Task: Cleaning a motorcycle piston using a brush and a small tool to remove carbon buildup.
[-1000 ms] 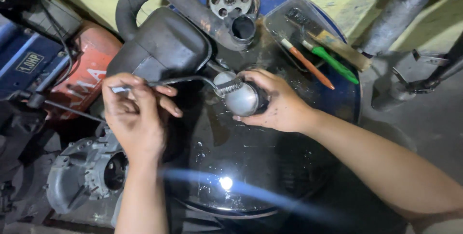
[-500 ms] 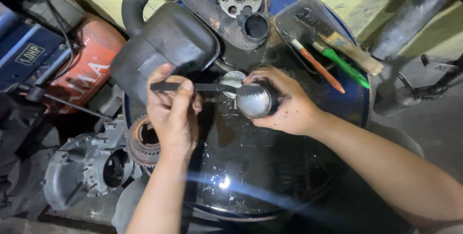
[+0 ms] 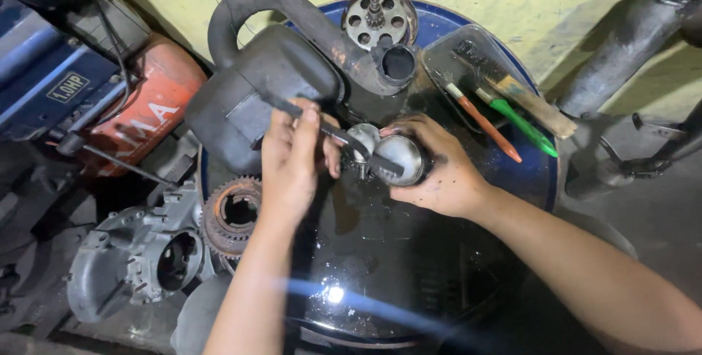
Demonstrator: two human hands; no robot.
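Left hand [image 3: 291, 161] is closed around a slim dark tool [image 3: 336, 136], held level, its tip laid across the face of a round shiny metal part [image 3: 398, 159]. Right hand [image 3: 439, 172] is wrapped around that part from the far side, fingers blackened with grease, steadying it just above the drum [image 3: 541, 172]. A smaller bright metal piece [image 3: 362, 139] sits touching the part on its left; whether the two are joined I cannot tell.

State of work, as judged: the part is out and in hand, with the tool applied to its end face. It looks mid-way through prying or scraping. Nothing shows as freed or laid aside from it, so the step appears unfinished. The dark drum top, serving as bench, is wet and oily.

Containers: a clear plastic tray [image 3: 446, 51] stands at the drum's far right edge, holding a flat brush [image 3: 526, 99], an orange-handled tool [image 3: 486, 125] and a green-handled tool [image 3: 515, 117], their ends sticking out over the rim. Whether it holds liquid cannot be told.

Also on the drum: a black air box [image 3: 248, 103] with curved hose, and a round perforated metal disc [image 3: 380, 19] at the back. Left of the drum, on the floor, lie a toothed gear [image 3: 230, 216] and a grey engine casing [image 3: 135, 260].
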